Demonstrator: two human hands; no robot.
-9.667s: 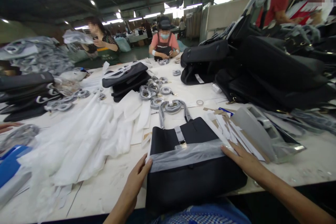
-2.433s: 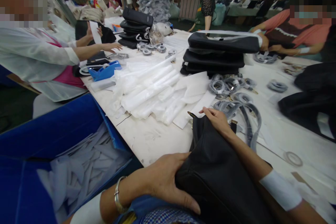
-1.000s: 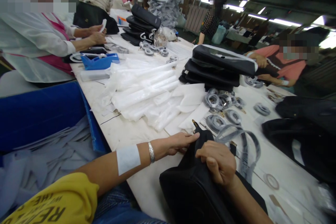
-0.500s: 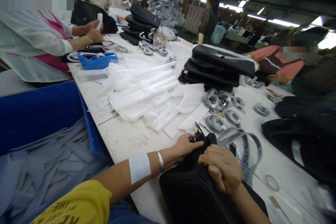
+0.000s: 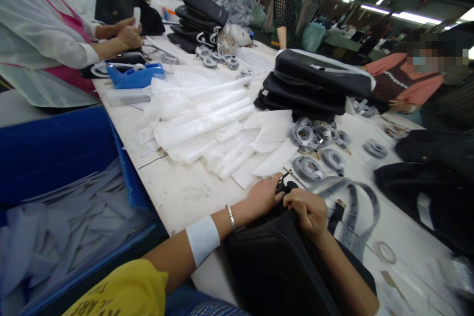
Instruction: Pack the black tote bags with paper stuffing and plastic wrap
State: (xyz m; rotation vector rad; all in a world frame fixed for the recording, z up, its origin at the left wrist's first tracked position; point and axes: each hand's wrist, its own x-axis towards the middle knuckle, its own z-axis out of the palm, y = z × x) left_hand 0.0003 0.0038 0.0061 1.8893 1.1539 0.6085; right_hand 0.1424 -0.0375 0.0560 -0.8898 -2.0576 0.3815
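A black bag [image 5: 274, 261] lies at the table's near edge, below my hands. My left hand [image 5: 264, 196], with a bracelet at the wrist, is closed on the top end of the bag beside a gold metal clasp [image 5: 284, 177]. Close against it on the right, my right hand [image 5: 309, 211] has its fingers curled on the same end of the bag. Part of the bag's top is hidden by both hands. Grey wrapped straps [image 5: 350, 197] lie just right of the bag.
White plastic sleeves [image 5: 207, 123] cover the middle of the table. Behind are stacked black bags [image 5: 303, 89] and coiled straps [image 5: 307, 168]. A blue bin [image 5: 52, 158] with grey pieces stands left. A blue tape dispenser [image 5: 135, 76] sits near a co-worker's hands [image 5: 128, 34].
My right hand has drawn in closer to my left hand, its fingers curled more tightly. The view has shifted slightly, and the bag's front panel shows more.
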